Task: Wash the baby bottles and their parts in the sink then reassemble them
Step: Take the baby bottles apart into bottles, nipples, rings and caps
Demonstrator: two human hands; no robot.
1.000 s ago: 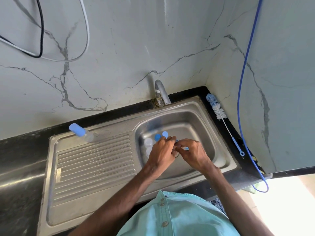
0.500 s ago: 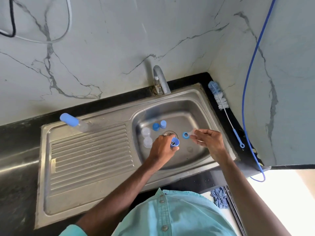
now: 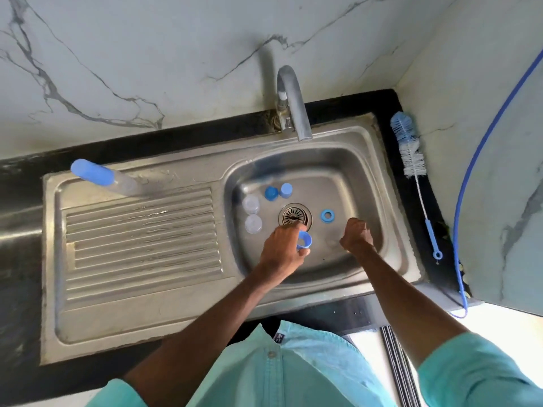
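Observation:
My left hand (image 3: 282,251) grips a small blue cap (image 3: 304,240), open side facing right, over the front of the sink basin (image 3: 367,177). My right hand (image 3: 357,235) hovers low in the basin with its fingers curled into a fist; whatever may be inside it is hidden. A blue screw ring (image 3: 327,215) lies flat on the basin floor just beyond that hand. Two clear bottle bodies (image 3: 251,213) stand at the basin's left. Two more blue parts (image 3: 278,191) sit behind the drain (image 3: 294,215).
A capped bottle (image 3: 100,174) lies at the back of the ribbed drainboard (image 3: 141,236). The tap (image 3: 293,101) arches over the basin's back, not running. A bottle brush (image 3: 411,160) lies on the black counter to the right, beside a blue hose (image 3: 470,171) on the wall.
My hands pulled apart from a joined grip. The left kept the blue cap. The blue ring left my right hand and now lies on the basin floor. The camera came closer.

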